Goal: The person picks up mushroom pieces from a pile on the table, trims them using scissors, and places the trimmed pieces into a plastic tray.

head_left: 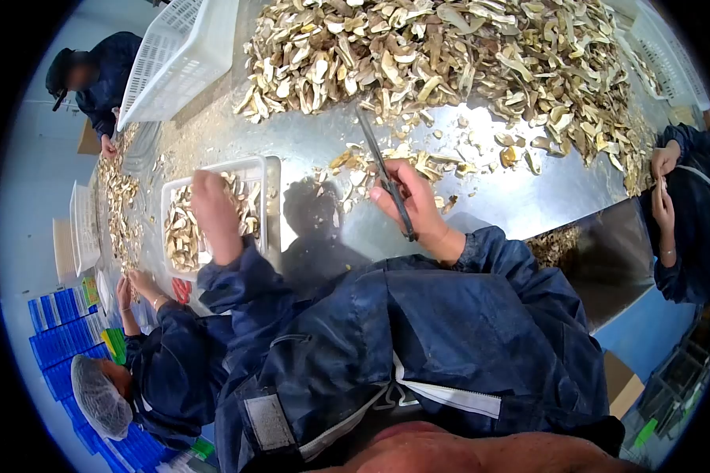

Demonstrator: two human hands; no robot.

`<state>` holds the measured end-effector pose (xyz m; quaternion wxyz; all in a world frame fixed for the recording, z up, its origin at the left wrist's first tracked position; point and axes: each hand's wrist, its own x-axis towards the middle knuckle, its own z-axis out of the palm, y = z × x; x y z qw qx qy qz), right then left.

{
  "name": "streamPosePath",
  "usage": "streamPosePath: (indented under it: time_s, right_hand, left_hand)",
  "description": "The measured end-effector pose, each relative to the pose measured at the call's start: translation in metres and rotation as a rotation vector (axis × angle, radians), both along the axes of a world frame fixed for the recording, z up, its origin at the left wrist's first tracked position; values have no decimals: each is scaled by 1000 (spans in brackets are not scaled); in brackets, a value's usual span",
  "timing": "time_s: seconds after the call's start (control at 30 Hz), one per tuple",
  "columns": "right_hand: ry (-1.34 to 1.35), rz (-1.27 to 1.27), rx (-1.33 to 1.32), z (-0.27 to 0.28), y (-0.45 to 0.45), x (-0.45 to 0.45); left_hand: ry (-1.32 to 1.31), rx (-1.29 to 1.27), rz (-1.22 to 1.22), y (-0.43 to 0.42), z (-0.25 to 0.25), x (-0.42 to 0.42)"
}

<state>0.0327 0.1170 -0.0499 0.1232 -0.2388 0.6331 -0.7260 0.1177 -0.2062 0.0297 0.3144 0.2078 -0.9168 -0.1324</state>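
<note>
A knife point(381, 169) with a dark handle is held in my right hand point(418, 206), its blade pointing up toward the large pile of dried sliced mushrooms point(442, 55). My left hand point(215, 214) is over a white tray point(263, 185) of mushroom slices point(183, 240). Motion blurs that hand, and its fingers cannot be made out clearly. Small slices and crumbs point(450, 162) lie on the metal table point(323, 150) between the pile and my right hand.
White perforated crates point(177, 67) stand at the upper left and upper right point(670, 59). Co-workers are at the upper left point(110, 75), lower left point(173, 363) and right point(690, 213). More mushrooms point(120, 209) lie along the left. Blue crates point(63, 335) are stacked at the far left.
</note>
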Motion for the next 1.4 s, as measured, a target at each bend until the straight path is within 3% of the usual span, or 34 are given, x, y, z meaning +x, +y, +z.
streamPosePath:
  time_s: [0.03, 0.1, 0.2, 0.3, 0.33, 0.37, 0.5, 0.63, 0.7, 0.8, 0.83, 0.87, 0.9, 1.03, 1.27, 1.4]
  right_hand:
    - [-10, 7, -12, -2, -1, 0]
    - [-28, 18, -58, 0, -4, 2]
    - [0, 17, -17, 3, -2, 3]
    - [0, 19, -15, -2, -4, 2]
    - [-19, 31, -17, 0, -5, 2]
    - [-38, 39, -20, 1, -4, 3]
    - [58, 2, 29, -4, -2, 1]
    - [-94, 35, -51, -3, 0, 0]
    - [-124, 54, -68, 7, 3, 2]
    - [-47, 43, -36, 3, -1, 2]
    - [-30, 52, -18, -2, -2, 2]
    - [-11, 53, -2, -6, -2, 2]
    - [8, 48, 15, -6, -1, 1]
    - [69, -10, -15, -1, -3, 0]
    - [-42, 71, 29, 5, 3, 0]
    - [-7, 66, -17, -2, -1, 2]
  left_hand:
    - [69, 221, 107, 5, 17, 6]
    - [-167, 76, 68, -25, 18, 17]
    - [-203, -168, -10, -13, 13, 5]
    - [-12, 288, -232, 21, -12, -58]
    - [-69, 368, -233, 39, -12, -78]
    - [-101, 355, -281, 46, -21, -97]
    - [-173, 69, -103, 60, -59, -150]
    - [-285, 72, -225, 65, -64, -129]
    - [-233, 252, -166, 73, -24, -114]
    - [-103, 211, -23, -6, -20, -133]
    - [-44, 67, -29, -53, -35, -144]
    - [-60, 104, 38, -86, -43, -157]
    - [-120, -43, 65, -128, -67, -171]
    - [-410, -70, 3, -162, -95, -198]
    - [-583, 80, 51, -93, -61, -162]
    - [-562, 136, -73, -70, -57, -148]
